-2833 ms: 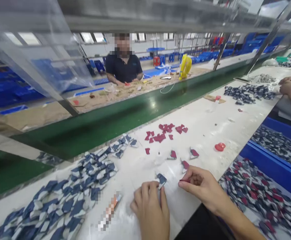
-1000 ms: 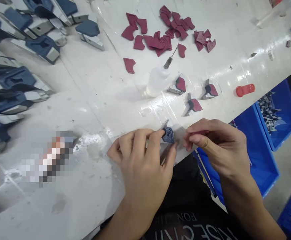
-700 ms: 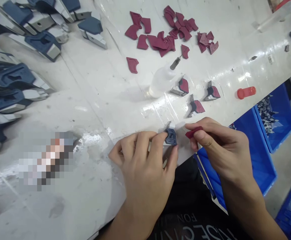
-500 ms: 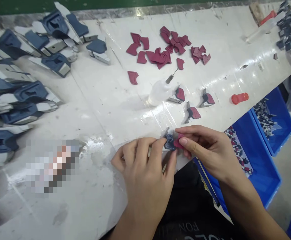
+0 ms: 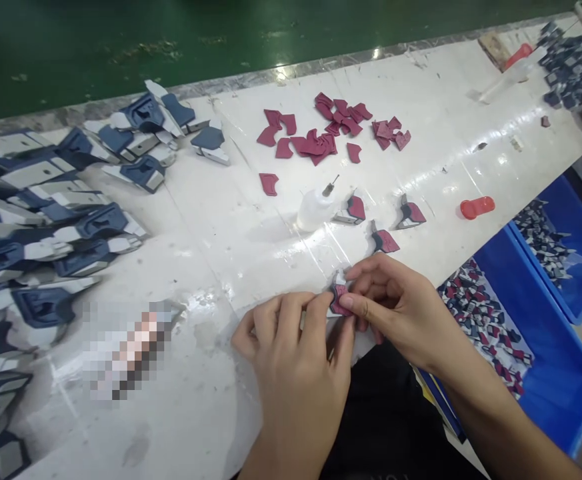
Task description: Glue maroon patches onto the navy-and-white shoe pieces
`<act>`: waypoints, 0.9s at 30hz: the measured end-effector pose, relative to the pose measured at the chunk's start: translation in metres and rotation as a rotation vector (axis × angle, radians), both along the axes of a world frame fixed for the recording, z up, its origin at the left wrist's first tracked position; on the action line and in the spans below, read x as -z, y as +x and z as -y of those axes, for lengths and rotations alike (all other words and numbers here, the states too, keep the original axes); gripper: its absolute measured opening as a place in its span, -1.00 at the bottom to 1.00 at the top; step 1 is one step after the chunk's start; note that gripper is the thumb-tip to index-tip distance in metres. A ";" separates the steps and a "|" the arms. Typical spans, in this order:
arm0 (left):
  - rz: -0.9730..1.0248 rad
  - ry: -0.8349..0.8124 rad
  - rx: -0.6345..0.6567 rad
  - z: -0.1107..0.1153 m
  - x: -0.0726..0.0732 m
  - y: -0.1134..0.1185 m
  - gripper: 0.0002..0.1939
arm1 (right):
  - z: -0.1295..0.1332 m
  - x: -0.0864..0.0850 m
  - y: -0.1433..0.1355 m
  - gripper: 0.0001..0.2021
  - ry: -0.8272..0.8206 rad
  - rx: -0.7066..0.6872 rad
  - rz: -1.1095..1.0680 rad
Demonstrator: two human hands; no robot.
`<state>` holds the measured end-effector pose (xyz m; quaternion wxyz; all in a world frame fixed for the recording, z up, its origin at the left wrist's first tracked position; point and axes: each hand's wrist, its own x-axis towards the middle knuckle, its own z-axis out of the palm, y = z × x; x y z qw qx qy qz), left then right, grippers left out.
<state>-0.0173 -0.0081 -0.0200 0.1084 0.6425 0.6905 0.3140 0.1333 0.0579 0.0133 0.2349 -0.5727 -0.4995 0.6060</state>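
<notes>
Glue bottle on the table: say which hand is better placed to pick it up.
Right, probably. The glue bottle lies beyond the right hand; the left hand grips the blue part and sits slightly farther off.

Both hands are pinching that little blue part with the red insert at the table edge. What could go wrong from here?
1. The left hand and right hand work the small part at the table's near edge; a slip could drop it off the edge.
2. The squeeze bottle lies tipped over, its needle tip uncapped, close to three finished pieces; leakage might smear them.
</notes>
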 end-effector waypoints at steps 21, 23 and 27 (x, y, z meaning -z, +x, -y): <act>0.203 0.069 0.064 0.005 0.005 -0.012 -0.79 | 0.006 0.012 -0.009 -0.61 -0.085 -0.013 -0.113; 0.274 0.097 0.037 0.006 0.007 -0.010 -0.79 | 0.010 0.016 -0.012 -0.48 -0.216 0.016 -0.255; 0.288 0.230 0.012 0.002 0.009 -0.003 -0.78 | 0.017 0.023 -0.015 -0.30 -0.300 0.025 -0.378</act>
